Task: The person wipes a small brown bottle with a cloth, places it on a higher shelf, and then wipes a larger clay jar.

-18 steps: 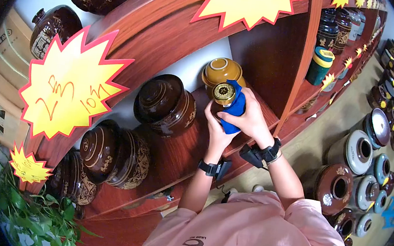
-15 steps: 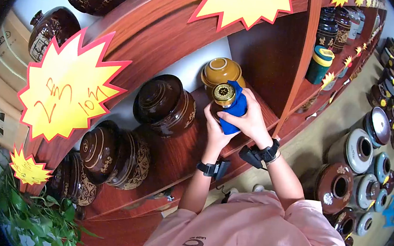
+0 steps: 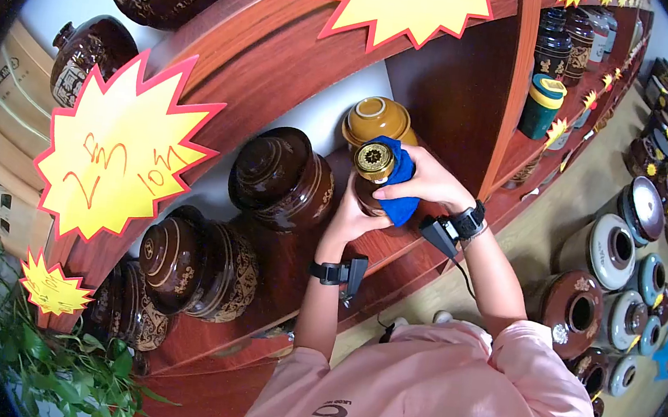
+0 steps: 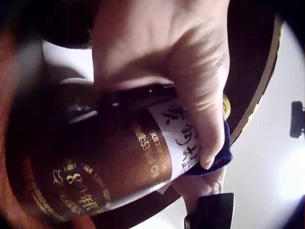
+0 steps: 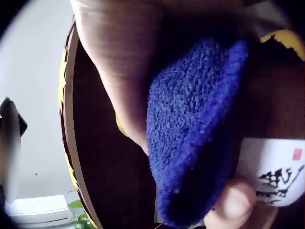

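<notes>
A brown liquor bottle [image 4: 119, 157] with a round gold cap [image 3: 374, 161] and a white label [image 5: 281, 176] stands out between my two hands, over the shelf. My left hand [image 3: 352, 217] grips its body from the left; in the left wrist view the thumb lies across the label. With my right hand [image 3: 435, 178] I hold a fuzzy blue cloth [image 3: 402, 206] against the bottle's right side, just below the cap. In the right wrist view the cloth [image 5: 195, 114] hangs folded, covering much of the bottle, and my left thumb tip [image 5: 236, 200] shows beside it.
Right behind the bottle sits a mustard-yellow bowl-topped pot [image 3: 377, 121]. A dark lidded jar [image 3: 280, 178] is to the left on the wooden shelf [image 3: 303, 266]. An upright partition [image 3: 512, 105] stands to the right. Large jars [image 3: 575, 311] crowd the floor; a starburst price sign [image 3: 120, 149] hangs left.
My right hand and wrist have risen and swung a little outward, with the cloth. The left wrist has moved left, and the capped end has shifted slightly left.
</notes>
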Available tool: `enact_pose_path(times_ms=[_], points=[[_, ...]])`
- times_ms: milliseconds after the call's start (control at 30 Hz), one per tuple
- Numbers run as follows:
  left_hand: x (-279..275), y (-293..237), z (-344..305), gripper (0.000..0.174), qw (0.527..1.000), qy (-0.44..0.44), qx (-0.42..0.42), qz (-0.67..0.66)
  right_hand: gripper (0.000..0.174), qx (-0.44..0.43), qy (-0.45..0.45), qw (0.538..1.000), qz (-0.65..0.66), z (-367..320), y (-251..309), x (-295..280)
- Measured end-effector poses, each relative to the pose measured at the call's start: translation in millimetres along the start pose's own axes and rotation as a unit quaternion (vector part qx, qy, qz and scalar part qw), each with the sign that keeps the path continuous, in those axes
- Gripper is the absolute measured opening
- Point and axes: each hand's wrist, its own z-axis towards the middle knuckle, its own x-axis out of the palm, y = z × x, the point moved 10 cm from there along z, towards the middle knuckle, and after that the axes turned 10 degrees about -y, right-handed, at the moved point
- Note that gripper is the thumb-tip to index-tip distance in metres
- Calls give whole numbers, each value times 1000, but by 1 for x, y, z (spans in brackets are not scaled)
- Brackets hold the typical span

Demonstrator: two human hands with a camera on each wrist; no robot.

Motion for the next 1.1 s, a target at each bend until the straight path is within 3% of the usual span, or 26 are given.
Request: enact_pose_path(times_ms=[133,167,267,367,400,433,567,633,1100], points=[[-2,10,-17,93,996,-74,-15,-40,74,34,-23,998,41,-3,-6,0],[-3,-1,-28,91,989,-142,34,-5,74,36,-33,998,45,-5,-7,0],[5,4,-52,86,938,-216,141,231,71,21,-77,996,27,-9,-7,-4],[15,22,-56,99,939,-286,66,180,62,-25,-152,988,-32,-16,-8,-7],[14,26,-61,102,922,-323,103,188,59,-38,-188,979,-64,-21,-3,-7],[16,31,-60,98,924,-338,142,110,57,-51,-223,969,-96,-26,2,-7],[20,36,-54,96,934,-328,133,49,59,-94,-347,909,-211,-46,11,-6],[23,31,-53,94,942,-311,123,33,62,-93,-358,906,-208,-48,13,-4],[31,16,-43,89,959,-266,90,-30,60,-109,-315,929,-163,-43,11,-7]])
